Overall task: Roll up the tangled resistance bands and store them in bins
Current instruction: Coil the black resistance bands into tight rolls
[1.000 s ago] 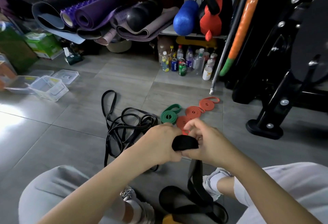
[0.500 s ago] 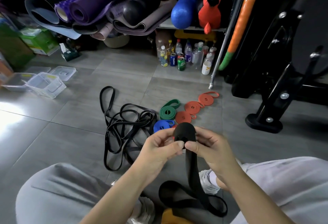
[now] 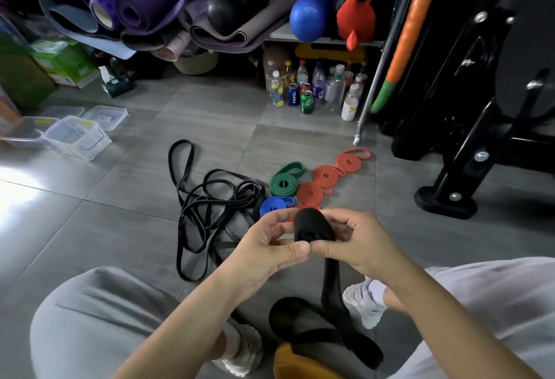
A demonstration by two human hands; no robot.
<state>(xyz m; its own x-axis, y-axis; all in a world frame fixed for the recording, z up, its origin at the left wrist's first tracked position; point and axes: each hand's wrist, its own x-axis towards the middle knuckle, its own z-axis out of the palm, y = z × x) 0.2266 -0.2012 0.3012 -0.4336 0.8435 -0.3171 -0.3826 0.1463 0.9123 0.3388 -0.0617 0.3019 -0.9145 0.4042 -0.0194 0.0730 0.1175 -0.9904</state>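
Roll of wide black rubber resistance band (image 3: 312,225), pinched by left hand (image 3: 264,248) at nine o'clock, gripped by right hand (image 3: 362,243) at three, tail hanging toward six.

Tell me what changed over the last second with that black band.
Both hands turned the black band roll end-on to the camera; the left hand went from covering it to pinching its end, the right hand kept its grip. The tangled black bands, coloured coils and bins stayed put.
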